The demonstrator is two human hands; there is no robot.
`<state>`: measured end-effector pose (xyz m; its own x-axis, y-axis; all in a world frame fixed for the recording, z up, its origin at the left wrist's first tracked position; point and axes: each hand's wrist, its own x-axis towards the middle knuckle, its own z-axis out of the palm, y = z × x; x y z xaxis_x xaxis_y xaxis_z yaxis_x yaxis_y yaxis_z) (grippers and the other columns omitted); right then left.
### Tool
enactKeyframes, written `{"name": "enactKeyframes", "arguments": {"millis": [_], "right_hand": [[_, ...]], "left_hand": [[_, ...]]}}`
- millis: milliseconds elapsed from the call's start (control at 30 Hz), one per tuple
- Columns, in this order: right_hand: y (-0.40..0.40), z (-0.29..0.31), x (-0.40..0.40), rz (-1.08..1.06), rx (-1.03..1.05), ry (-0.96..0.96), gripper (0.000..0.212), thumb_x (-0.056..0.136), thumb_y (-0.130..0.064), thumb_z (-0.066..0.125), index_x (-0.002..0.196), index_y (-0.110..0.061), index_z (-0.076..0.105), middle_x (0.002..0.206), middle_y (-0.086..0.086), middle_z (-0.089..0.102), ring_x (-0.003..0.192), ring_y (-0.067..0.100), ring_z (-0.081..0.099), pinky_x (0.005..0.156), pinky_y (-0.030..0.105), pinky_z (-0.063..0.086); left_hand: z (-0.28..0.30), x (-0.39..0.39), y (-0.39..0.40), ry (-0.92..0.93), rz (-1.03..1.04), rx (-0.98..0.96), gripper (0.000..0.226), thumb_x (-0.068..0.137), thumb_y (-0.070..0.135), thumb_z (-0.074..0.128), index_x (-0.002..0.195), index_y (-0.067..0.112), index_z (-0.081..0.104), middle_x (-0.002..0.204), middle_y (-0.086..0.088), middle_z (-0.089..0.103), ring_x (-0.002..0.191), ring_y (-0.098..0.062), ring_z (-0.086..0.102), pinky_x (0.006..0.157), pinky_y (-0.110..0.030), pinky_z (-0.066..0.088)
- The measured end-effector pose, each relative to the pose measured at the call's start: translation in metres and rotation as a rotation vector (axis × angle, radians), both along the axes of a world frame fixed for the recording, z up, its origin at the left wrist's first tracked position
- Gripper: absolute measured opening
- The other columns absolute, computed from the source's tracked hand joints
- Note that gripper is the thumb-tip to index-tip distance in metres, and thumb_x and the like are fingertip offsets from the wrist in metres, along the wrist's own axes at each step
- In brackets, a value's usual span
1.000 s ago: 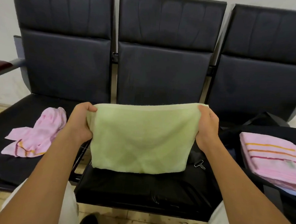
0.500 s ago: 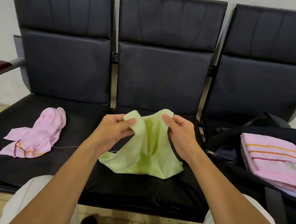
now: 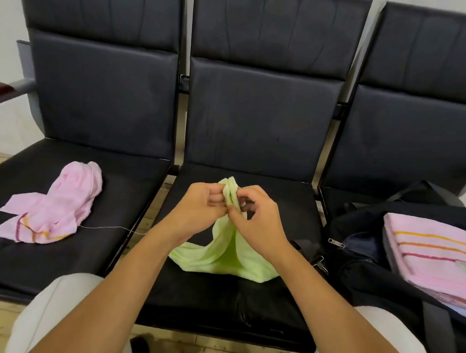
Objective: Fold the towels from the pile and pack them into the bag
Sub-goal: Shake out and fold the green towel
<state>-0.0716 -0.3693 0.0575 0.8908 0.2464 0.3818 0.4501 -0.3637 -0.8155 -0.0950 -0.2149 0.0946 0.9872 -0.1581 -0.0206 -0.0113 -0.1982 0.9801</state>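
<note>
We held the green towel [image 3: 228, 254] pinched at its top corners between our left hand [image 3: 197, 211] and right hand [image 3: 255, 218], half-folded. A folded pink towel [image 3: 434, 251] lay on the bag [image 3: 358, 255], right of our fingers; a crumpled pink towel [image 3: 52, 206] waited leftward.

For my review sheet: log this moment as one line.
both hands pinch green towel corners together, middle seat | pink towel unfolded, left seat | folded pink towel on bag
</note>
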Motion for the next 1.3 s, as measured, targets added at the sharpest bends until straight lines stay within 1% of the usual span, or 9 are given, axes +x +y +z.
{"name": "enactKeyframes", "arguments": {"millis": [267,367,500,600,700,933,1067,1167,1300], "right_hand": [[-0.001,-0.003,0.001,-0.151,0.004,-0.107,0.015,0.085,-0.007,0.07,0.091,-0.019,0.066,0.091,-0.009,0.061,0.081,0.01,0.06,0.066,0.021,0.05],[-0.005,0.003,0.004,-0.203,0.096,-0.093,0.023,0.087,-0.004,0.065,0.095,-0.025,0.067,0.094,-0.008,0.064,0.084,0.011,0.062,0.069,0.027,0.053],[-0.011,0.011,0.006,-0.241,0.256,-0.031,0.023,0.086,0.0,0.056,0.092,-0.019,0.066,0.085,0.002,0.065,0.077,0.025,0.061,0.068,0.04,0.05],[-0.013,0.017,0.007,-0.234,0.347,-0.023,0.026,0.089,0.005,0.051,0.09,-0.018,0.063,0.082,0.008,0.064,0.076,0.035,0.057,0.063,0.04,0.047],[-0.014,0.017,0.009,-0.232,0.346,-0.046,0.026,0.091,0.005,0.051,0.089,-0.019,0.062,0.083,0.013,0.065,0.071,0.032,0.057,0.061,0.037,0.046],[-0.015,0.022,0.014,-0.229,0.37,-0.085,0.026,0.093,0.007,0.052,0.092,-0.018,0.06,0.084,0.015,0.066,0.071,0.024,0.059,0.062,0.028,0.048],[-0.019,0.022,0.015,-0.245,0.368,-0.104,0.023,0.093,0.003,0.052,0.092,-0.019,0.059,0.083,0.019,0.063,0.071,0.034,0.057,0.062,0.039,0.047],[-0.021,0.025,0.017,-0.258,0.35,-0.134,0.02,0.096,-0.004,0.054,0.094,-0.023,0.06,0.082,0.026,0.062,0.072,0.046,0.053,0.058,0.045,0.043],[-0.02,0.032,0.014,-0.254,0.359,-0.151,0.025,0.099,-0.005,0.053,0.096,-0.029,0.058,0.077,0.013,0.064,0.064,0.025,0.053,0.058,0.037,0.043]], "left_hand": [[-0.003,0.0,-0.001,-0.006,-0.133,-0.067,0.061,0.086,-0.021,0.051,0.125,0.024,0.06,0.121,0.007,0.068,0.116,-0.001,0.061,0.098,-0.019,0.048],[-0.006,0.005,0.005,-0.031,-0.103,-0.103,0.053,0.088,-0.014,0.058,0.131,0.016,0.059,0.125,0.003,0.067,0.117,-0.007,0.062,0.103,-0.027,0.048],[-0.001,0.011,0.014,-0.133,0.03,-0.165,0.03,0.086,-0.005,0.066,0.113,0.007,0.068,0.108,-0.006,0.074,0.105,-0.017,0.069,0.096,-0.032,0.053],[-0.007,0.021,0.024,-0.187,0.148,0.096,0.027,0.08,0.015,0.078,0.103,0.025,0.067,0.107,0.003,0.067,0.102,-0.012,0.063,0.091,-0.03,0.053],[-0.017,0.027,0.028,-0.145,0.002,0.425,0.014,0.08,0.037,0.076,0.092,0.036,0.068,0.118,0.017,0.059,0.113,-0.001,0.054,0.095,-0.031,0.046],[-0.021,0.027,0.025,0.018,-0.063,0.632,0.008,0.091,0.018,0.06,0.091,0.026,0.065,0.086,0.003,0.069,0.077,-0.012,0.069,0.071,-0.031,0.059],[-0.01,0.031,0.036,0.095,0.237,0.271,0.019,0.094,0.004,0.05,0.094,0.002,0.069,0.086,-0.017,0.074,0.071,-0.021,0.074,0.078,-0.043,0.061],[0.015,0.025,0.046,-0.066,0.293,0.028,0.025,0.097,0.002,0.047,0.093,0.0,0.072,0.093,-0.01,0.074,0.083,-0.014,0.073,0.078,-0.029,0.06],[0.032,0.013,0.053,-0.187,0.188,-0.026,0.023,0.095,0.004,0.052,0.088,0.011,0.073,0.083,0.001,0.073,0.083,-0.01,0.067,0.076,-0.021,0.054]]}}
